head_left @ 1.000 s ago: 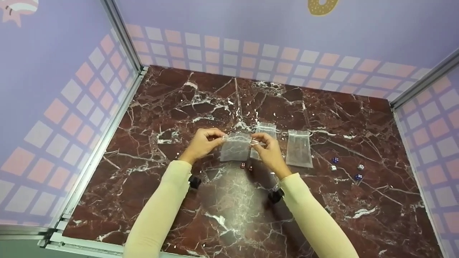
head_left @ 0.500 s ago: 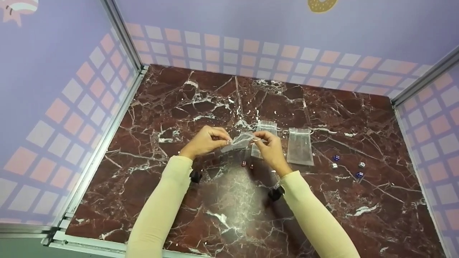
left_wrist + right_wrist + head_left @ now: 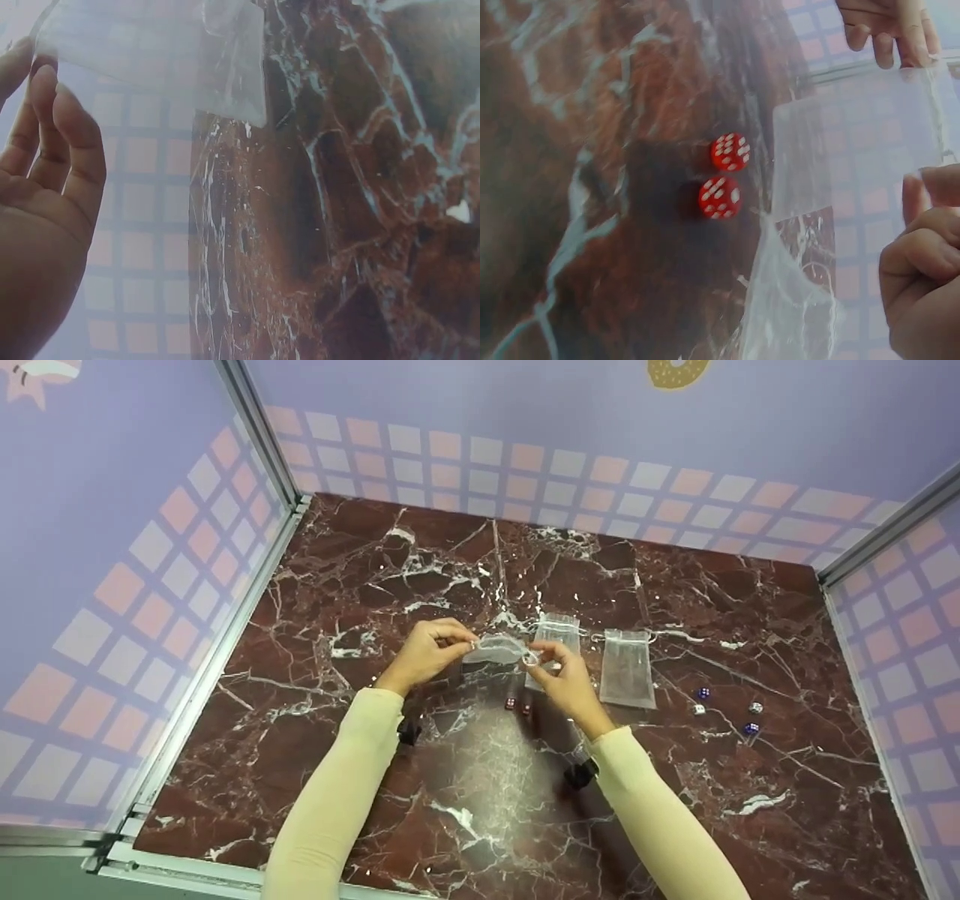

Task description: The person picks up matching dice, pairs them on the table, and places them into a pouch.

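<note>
Between my hands a small sheer white drawstring pouch (image 3: 495,650) is held up above the table. My left hand (image 3: 429,654) pinches its left upper corner between thumb and fingertips, also seen in the left wrist view. The right hand (image 3: 561,675) pinches the opposite upper corner, where a loop of the white cord shows at the fingers. Two red dice, one of them a near die (image 3: 719,198) and the other a far die (image 3: 730,152), lie on the table below the pouch. A second sheer pouch (image 3: 559,634) lies flat just behind my right hand.
A third sheer pouch (image 3: 628,669) lies flat to the right. Further right are two blue dice, including a front blue die (image 3: 751,728), and two white dice, including a left white die (image 3: 699,709). Patterned walls (image 3: 480,457) enclose the marbled table (image 3: 337,585).
The pouch has tipped from hanging nearly flat toward me to a more folded, edge-on pose. Both hands have shifted only slightly and keep their pinch on it. The dice have stayed put.
</note>
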The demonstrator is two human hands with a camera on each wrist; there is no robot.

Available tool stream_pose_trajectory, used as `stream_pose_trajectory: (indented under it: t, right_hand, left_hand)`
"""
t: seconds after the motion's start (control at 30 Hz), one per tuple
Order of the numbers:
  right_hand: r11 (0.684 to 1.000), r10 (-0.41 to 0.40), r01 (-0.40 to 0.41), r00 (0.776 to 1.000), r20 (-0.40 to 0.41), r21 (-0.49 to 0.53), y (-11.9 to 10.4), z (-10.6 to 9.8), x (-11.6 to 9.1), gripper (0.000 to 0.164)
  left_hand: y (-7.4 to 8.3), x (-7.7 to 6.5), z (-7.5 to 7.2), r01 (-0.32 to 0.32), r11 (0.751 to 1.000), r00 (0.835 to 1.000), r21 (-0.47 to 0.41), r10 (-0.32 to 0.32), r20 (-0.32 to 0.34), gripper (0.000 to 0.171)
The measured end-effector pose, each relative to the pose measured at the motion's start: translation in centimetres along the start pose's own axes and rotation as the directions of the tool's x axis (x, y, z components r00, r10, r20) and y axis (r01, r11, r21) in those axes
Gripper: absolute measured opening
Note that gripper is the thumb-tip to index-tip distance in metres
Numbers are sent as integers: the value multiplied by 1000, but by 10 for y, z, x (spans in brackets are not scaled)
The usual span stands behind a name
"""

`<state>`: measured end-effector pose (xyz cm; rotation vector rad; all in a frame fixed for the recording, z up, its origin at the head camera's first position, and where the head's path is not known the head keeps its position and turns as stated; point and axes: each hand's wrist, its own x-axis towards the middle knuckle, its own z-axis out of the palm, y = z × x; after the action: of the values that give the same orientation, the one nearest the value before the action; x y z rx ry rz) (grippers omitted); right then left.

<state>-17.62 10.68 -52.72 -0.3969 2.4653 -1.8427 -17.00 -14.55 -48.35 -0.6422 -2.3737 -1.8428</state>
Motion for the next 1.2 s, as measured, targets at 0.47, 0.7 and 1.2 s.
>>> stream_pose_trajectory:
  t: [0.47, 0.7, 1.2]
  right_hand:
    - [853, 196, -19, 938, 285, -522, 15, -5, -25, 23]
    - [827, 149, 44, 944, 294, -560, 24, -1, -29, 6]
    - [922, -117, 165, 981, 155, -350, -2, -5, -21, 14]
  left_hand:
    - [-2, 0, 3, -3, 1000, 999, -2, 3, -55, 11]
    - [-3, -2, 4, 15, 1000, 999, -24, -16, -42, 11]
    - [-3, -2, 4, 21, 999, 999, -27, -22, -39, 11]
